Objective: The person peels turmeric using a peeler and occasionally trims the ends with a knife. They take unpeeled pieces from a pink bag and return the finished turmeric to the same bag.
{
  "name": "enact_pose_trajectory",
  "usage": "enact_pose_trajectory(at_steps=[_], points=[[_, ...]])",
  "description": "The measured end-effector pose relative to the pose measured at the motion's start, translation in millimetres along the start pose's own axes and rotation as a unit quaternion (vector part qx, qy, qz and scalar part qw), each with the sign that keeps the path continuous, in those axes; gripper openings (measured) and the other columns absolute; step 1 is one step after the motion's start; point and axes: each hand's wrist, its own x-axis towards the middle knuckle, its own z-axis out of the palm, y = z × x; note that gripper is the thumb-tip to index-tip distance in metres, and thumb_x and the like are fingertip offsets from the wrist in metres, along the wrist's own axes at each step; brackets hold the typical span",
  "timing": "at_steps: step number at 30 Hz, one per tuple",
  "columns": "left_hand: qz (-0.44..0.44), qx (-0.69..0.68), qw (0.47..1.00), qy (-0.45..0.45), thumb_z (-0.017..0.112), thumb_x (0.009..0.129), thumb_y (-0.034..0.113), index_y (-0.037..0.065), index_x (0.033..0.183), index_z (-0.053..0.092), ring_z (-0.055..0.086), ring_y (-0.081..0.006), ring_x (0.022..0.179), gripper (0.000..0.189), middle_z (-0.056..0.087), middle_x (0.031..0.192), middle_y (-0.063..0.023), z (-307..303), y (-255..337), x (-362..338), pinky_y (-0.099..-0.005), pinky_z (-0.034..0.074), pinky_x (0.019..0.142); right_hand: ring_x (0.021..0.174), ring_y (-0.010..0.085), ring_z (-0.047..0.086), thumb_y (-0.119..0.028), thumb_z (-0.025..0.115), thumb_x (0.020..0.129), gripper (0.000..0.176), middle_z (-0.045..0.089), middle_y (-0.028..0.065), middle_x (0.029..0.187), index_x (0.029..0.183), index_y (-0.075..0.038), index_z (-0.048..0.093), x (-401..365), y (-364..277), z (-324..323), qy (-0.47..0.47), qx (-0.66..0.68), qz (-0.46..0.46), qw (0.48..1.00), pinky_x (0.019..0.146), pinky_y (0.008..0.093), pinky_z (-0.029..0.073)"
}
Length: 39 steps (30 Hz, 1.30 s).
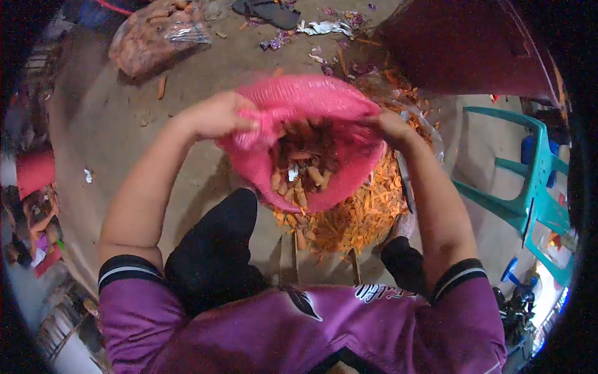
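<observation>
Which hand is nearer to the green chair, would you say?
Right. The right hand holds the pink sack at the side facing the green chair; the left hand holds the opposite side, farther.

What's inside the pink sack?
Brown, root-like pieces and a small whitish scrap show inside the pink sack; the lower layers and bottom are covered.

Around you spreads a bare, grey-brown floor (87,206) with scattered scraps. To your right stands a green plastic chair (529,187); beyond it, a dark red panel (467,43) rises, and bright light (548,318) enters at the lower right edge.
</observation>
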Motion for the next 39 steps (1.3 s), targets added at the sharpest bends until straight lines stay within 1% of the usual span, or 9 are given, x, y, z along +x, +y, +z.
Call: enact_pose_trajectory(at_steps=[2, 6, 21, 24, 28, 33, 35, 37, 39], points=[[0.008, -0.055, 0.992, -0.114, 0.058, 0.074, 0.019, 0.001, 0.089, 0.058, 0.053, -0.0119, 0.072, 0.023, 0.057, 0.077, -0.0027, 2, 4, -18, -0.0255, 0.042, 0.067, 0.088, 0.0176, 0.055, -0.008, 0.058, 0.071, 0.034, 0.057, 0.0076, 0.098, 0.104, 0.002, 0.051, -26, 4, -6, -0.082, 0.074, -0.062, 0.992, 0.082, 0.0299, 0.041], [0.044, -0.211, 0.959, 0.183, 0.053, 0.08, 0.023, 0.001, 0.099, 0.054, 0.051, -0.0113, 0.084, 0.029, 0.056, 0.093, -0.0028, 17, -25, -22, -0.0253, 0.04, 0.076, 0.094, 0.0179, 0.052, -0.011, 0.061, 0.071, 0.041, 0.054, 0.0084, 0.104, 0.107, 0.002, 0.048, -37, 2, -7, -0.082, 0.042, 0.001, 0.996, 0.086, 0.0306, 0.038], [-0.154, -0.518, 0.841, -0.031, 0.043, 0.084, 0.023, 0.004, 0.101, 0.053, 0.057, -0.0189, 0.085, 0.028, 0.058, 0.097, -0.0085, -4, -48, 72, -0.0344, 0.045, 0.079, 0.088, 0.0248, 0.056, -0.028, 0.057, 0.075, 0.047, 0.056, 0.0176, 0.098, 0.107, 0.005, 0.046, 7, 11, -15, 0.048, 0.014, 0.088, 0.995, 0.078, 0.0362, 0.045], [-0.141, -0.543, 0.825, -0.073, 0.043, 0.084, 0.025, 0.002, 0.098, 0.053, 0.057, -0.0191, 0.082, 0.029, 0.059, 0.092, -0.0101, 12, -43, 89, -0.0358, 0.045, 0.08, 0.089, 0.0339, 0.054, -0.041, 0.065, 0.065, 0.063, 0.055, 0.0182, 0.099, 0.106, 0.004, 0.046, 12, 15, -2, 0.426, -0.404, -0.013, 0.81, 0.083, 0.0387, 0.041], [-0.106, -0.485, 0.863, -0.092, 0.043, 0.084, 0.028, 0.002, 0.1, 0.053, 0.057, -0.0191, 0.084, 0.032, 0.059, 0.093, -0.0099, 14, -25, 107, -0.0347, 0.045, 0.08, 0.095, 0.0329, 0.05, -0.032, 0.065, 0.062, 0.052, 0.056, 0.0153, 0.094, 0.102, -0.003, 0.05, 29, 15, 75, 0.47, -0.453, -0.381, 0.655, 0.089, 0.0427, 0.033], [-0.116, -0.47, 0.875, 0.018, 0.046, 0.083, 0.033, 0.003, 0.102, 0.053, 0.057, -0.0193, 0.085, 0.036, 0.057, 0.099, -0.0074, -7, -26, 103, -0.0353, 0.044, 0.08, 0.085, 0.0268, 0.054, -0.021, 0.06, 0.066, 0.035, 0.058, 0.0145, 0.086, 0.096, -0.005, 0.054, 102, 24, 34, 0.294, -0.355, -0.249, 0.852, 0.076, 0.0394, 0.04], [0.082, -0.05, 0.905, 0.414, 0.054, 0.076, 0.035, 0.002, 0.105, 0.048, 0.053, -0.0258, 0.091, 0.044, 0.053, 0.102, -0.0138, 3, -43, 120, -0.0374, 0.043, 0.079, 0.071, 0.0214, 0.056, -0.02, 0.057, 0.07, 0.027, 0.059, 0.0115, 0.078, 0.091, -0.003, 0.057, 123, 11, 11, 0.182, -0.206, -0.204, 0.94, 0.066, 0.0338, 0.045], [0.207, 0.324, 0.745, 0.545, 0.065, 0.067, 0.031, 0.0, 0.112, 0.037, 0.045, -0.0312, 0.102, 0.061, 0.046, 0.107, -0.0188, 26, 3, 90, -0.0409, 0.04, 0.08, 0.064, 0.0161, 0.057, -0.018, 0.053, 0.074, 0.023, 0.059, 0.0088, 0.075, 0.089, -0.001, 0.058, 105, -16, 11, 0.097, 0.084, -0.101, 0.987, 0.059, 0.03, 0.047], [0.134, 0.324, 0.796, 0.493, 0.067, 0.061, 0.029, 0.0, 0.115, 0.039, 0.043, -0.0332, 0.103, 0.067, 0.044, 0.11, -0.0201, 59, -10, 104, -0.0419, 0.037, 0.085, 0.065, 0.0175, 0.057, -0.016, 0.051, 0.076, 0.021, 0.059, 0.009, 0.076, 0.088, 0.001, 0.056, 80, -36, 17, -0.046, 0.152, -0.042, 0.986, 0.058, 0.0294, 0.047]])
